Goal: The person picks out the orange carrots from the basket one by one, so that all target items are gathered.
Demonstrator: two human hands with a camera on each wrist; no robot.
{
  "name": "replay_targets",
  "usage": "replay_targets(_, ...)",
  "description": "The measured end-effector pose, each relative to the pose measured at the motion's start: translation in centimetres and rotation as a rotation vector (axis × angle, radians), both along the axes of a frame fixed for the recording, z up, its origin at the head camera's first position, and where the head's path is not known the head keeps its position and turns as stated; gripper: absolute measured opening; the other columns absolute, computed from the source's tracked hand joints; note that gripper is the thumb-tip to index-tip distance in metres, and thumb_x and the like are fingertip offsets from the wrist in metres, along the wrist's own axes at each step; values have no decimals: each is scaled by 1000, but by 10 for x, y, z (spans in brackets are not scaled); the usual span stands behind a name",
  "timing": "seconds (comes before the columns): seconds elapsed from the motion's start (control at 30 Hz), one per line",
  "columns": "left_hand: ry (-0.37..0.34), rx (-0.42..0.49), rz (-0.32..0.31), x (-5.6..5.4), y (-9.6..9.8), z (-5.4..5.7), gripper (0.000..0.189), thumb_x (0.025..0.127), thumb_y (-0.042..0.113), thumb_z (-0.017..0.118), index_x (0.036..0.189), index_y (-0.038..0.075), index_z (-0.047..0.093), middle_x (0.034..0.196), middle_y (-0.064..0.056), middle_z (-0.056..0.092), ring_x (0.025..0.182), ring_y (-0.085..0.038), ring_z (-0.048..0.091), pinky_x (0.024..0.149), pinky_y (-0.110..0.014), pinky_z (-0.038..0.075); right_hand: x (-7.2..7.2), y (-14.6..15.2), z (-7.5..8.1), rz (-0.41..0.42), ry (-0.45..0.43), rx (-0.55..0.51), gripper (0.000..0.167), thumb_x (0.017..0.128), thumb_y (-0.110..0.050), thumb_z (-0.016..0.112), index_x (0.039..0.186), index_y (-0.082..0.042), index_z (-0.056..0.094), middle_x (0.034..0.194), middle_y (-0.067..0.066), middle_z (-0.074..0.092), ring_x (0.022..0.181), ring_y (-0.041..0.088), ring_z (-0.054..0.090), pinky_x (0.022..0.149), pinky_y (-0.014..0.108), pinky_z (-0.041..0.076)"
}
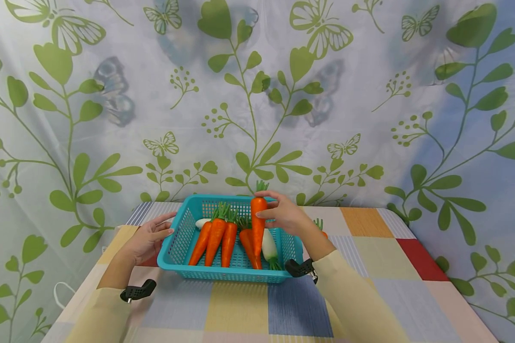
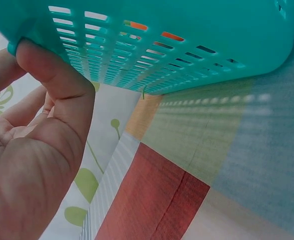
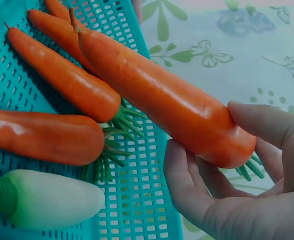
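My right hand (image 1: pixel 283 213) pinches a carrot (image 1: pixel 258 221) near its leafy top, thumb on one side and fingers on the other. This carrot hangs tip down over the right half of a turquoise plastic basket (image 1: pixel 223 275). Inside lie several more carrots (image 1: pixel 215 240) and a white radish (image 1: pixel 269 245) with green leaves; a second white piece (image 1: pixel 202 222) is mostly hidden at the back left. At the basket's left end, my left hand (image 1: pixel 148 238) holds the rim between thumb and index finger; the thumb (image 2: pixel 49 67) bends against it in the left wrist view.
A patchwork tablecloth (image 1: pixel 240 309) covers the table. Behind my right wrist, another carrot (image 1: pixel 324 234) with a green top lies partly hidden to the right of the basket. A leaf-and-butterfly curtain (image 1: pixel 257 119) hangs behind the table. A white cable (image 1: pixel 57 295) loops at the left edge.
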State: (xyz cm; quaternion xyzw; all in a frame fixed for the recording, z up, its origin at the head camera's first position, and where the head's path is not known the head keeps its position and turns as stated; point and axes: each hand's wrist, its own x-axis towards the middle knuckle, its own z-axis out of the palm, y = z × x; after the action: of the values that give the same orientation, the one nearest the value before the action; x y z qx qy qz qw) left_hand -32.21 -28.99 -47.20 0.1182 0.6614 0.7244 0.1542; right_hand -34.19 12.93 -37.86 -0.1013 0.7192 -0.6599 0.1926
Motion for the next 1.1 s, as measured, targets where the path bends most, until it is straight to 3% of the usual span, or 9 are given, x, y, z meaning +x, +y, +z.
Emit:
replay_targets(0.37,1,-14,4,0,0,1,69,106,10,55,162,4,17,116,-1,66,104,-15,72,95,-41,60,5,20,4,4,5,-70,59,97,-1,67,150,-18,49,148,22,49,126,39,59,96,52,59)
replay_targets(0.6,-4,-39,11,-1,0,0,69,106,12,55,163,6,16,117,1,66,105,-14,72,96,-44,59,10,31,9,-14,-13,-82,60,98,-5,67,152,-20,46,150,22,46,123,37,59,91,45,60)
replay_targets(1.1,-10,-62,21,0,1,2,71,106,13,56,163,6,16,112,7,66,102,-12,72,97,-43,59,21,58,-3,-110,43,-72,64,94,-3,71,151,-21,48,150,20,46,119,34,62,93,44,61)
